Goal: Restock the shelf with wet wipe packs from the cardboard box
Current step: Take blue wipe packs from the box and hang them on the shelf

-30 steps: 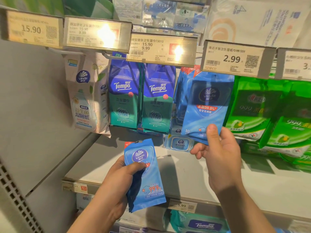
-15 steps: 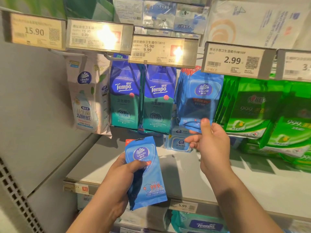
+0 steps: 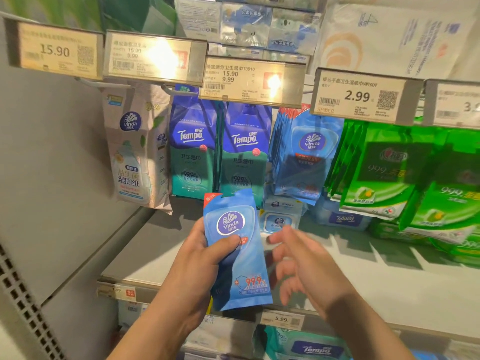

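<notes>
My left hand (image 3: 205, 258) grips a blue Vinda wet wipe pack (image 3: 237, 266) upright in front of the shelf, thumb across its face. Just to its right, my right hand (image 3: 306, 268) is blurred, fingers spread and holding nothing, close beside the pack. A row of several matching blue Vinda packs (image 3: 306, 157) hangs from a peg under the 2.99 price tag (image 3: 361, 96), above and right of both hands. The cardboard box is out of view.
Two blue-green Tempo packs (image 3: 220, 149) hang left of the Vinda row, a white Vinda pouch (image 3: 135, 152) further left, green packs (image 3: 389, 167) to the right. The grey shelf board (image 3: 389, 289) lies below, small boxed wipes (image 3: 280, 216) at its back. Price rails overhang above.
My right hand let go of the pack it hung on the peg and dropped down toward my left hand. My left hand raised its pack slightly up and right.
</notes>
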Demonstrator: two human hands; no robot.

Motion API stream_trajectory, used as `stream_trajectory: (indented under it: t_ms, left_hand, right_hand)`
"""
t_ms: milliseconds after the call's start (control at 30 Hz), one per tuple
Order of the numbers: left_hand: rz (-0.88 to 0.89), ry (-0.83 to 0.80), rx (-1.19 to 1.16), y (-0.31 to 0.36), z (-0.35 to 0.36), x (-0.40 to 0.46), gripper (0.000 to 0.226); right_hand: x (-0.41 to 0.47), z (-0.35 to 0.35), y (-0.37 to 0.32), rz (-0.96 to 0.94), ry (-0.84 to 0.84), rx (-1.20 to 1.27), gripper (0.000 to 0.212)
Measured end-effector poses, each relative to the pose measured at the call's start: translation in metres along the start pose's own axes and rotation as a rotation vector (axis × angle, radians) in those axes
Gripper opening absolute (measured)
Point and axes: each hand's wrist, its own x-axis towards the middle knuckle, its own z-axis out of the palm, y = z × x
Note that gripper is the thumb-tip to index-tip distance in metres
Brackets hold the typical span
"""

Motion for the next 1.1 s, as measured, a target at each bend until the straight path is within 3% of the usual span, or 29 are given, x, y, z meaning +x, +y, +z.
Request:
stream_trajectory:
  t_ms: [100, 233, 400, 567, 700, 867, 1100]
  left_hand:
    - [0.082, -0.058, 0.027, 0.0, 0.01, 0.002, 0.051]
    - [0.158, -0.186, 0.088, -0.002, 0.024, 0.006, 0.049]
    - [0.122, -0.326, 0.189, -0.005, 0.029, 0.007, 0.04]
    - [0.157, -0.368, 0.294, -0.004, 0.032, 0.009, 0.033]
    - [0.281, -0.403, 0.322, 0.009, 0.041, 0.014, 0.028]
    - [0.451, -0.481, 0.383, 0.031, 0.049, 0.021, 0.025]
    - [0.49, -0.428, 0.503, 0.036, 0.056, 0.032, 0.019]
  right_hand:
    - [-0.015, 0.004, 0.004, -0.003, -0.151, -0.292, 0.033]
    - [-0.02, -0.002, 0.005, -0.09, -0.06, -0.21, 0.01]
    - [-0.024, -0.014, -0.006, -0.262, 0.021, -0.015, 0.035]
    - [-0.029, -0.026, -0.022, -0.375, 0.017, -0.011, 0.028]
    - [-0.03, -0.032, -0.036, -0.462, 0.067, -0.115, 0.024]
    - [-0.033, -0.035, -0.054, -0.554, 0.095, -0.064, 0.028]
    - [-0.03, -0.03, -0.059, -0.513, 0.14, 0.043, 0.032]
